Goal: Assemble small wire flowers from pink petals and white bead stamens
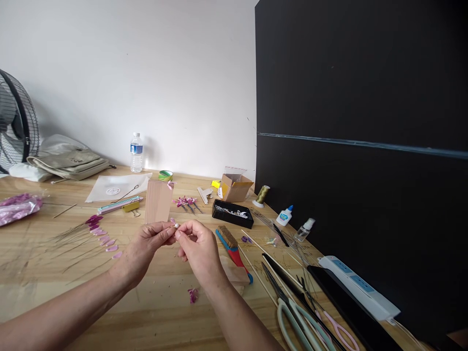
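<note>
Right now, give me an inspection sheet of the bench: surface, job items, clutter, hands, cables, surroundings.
Surface: wooden table, small specks scattered on it.
Job items: white-beaded piece between the hands; pink petals on thin stems to the left; purple-pink flower nearer the person.
Clutter: brush, green-handled scissors and glue bottle on the right; water bottle by the wall.
Hands: left hand pinches the piece; right hand has its fingers at it, grip partly hidden.
Cables: white cord at the near end of the power strip.
Surroundings: white wall behind, black panel right, fan far left.
</note>
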Available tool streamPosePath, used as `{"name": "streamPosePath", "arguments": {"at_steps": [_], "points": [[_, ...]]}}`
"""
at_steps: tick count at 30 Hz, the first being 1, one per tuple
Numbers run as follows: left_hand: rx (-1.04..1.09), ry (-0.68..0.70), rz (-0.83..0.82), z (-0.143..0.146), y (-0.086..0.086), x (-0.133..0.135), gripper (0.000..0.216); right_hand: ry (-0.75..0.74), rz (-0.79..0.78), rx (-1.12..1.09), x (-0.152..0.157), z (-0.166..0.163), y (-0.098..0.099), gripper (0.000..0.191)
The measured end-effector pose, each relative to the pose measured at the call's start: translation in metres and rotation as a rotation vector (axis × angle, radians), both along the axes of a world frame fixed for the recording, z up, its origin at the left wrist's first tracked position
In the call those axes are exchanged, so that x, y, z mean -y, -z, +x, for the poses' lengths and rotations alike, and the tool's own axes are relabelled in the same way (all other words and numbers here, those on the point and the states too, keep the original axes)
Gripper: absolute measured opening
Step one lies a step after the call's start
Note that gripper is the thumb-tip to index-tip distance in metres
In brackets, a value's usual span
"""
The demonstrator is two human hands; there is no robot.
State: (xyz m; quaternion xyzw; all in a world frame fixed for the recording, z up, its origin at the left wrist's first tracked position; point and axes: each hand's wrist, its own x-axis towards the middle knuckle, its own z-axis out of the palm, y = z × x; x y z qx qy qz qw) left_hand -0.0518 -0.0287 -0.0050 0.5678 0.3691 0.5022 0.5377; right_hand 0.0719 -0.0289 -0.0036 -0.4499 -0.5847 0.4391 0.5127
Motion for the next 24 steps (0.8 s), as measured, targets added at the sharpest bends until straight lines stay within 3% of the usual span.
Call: {"name": "streamPosePath", "arguments": {"at_steps": [6, 15, 20, 24], "points": [[-0.058, -0.008, 0.023, -0.0017, -0.0029, 0.0007, 0.024, -0.017, -0.034, -0.025, -0.0016, 0.0031, -0.0003, 0.011], [0.063, 0.070, -0.037, 0.0015, -0.0032, 0.0014, 0.015, 0.017, -0.004, -0.054, -0.0038, 0.0024, 0.0026, 0.010], [0.029, 0.130, 0.012, 0.0022, -0.0036, 0.0022, 0.022, 0.022, 0.000, -0.060, -0.0052, 0.0030, 0.0029, 0.009], [-0.057, 0.012, 0.078, -0.0004, 0.0001, -0.0024, 0.021, 0.017, 0.004, -0.068, -0.0041, 0.0020, 0.0025, 0.009]]}}
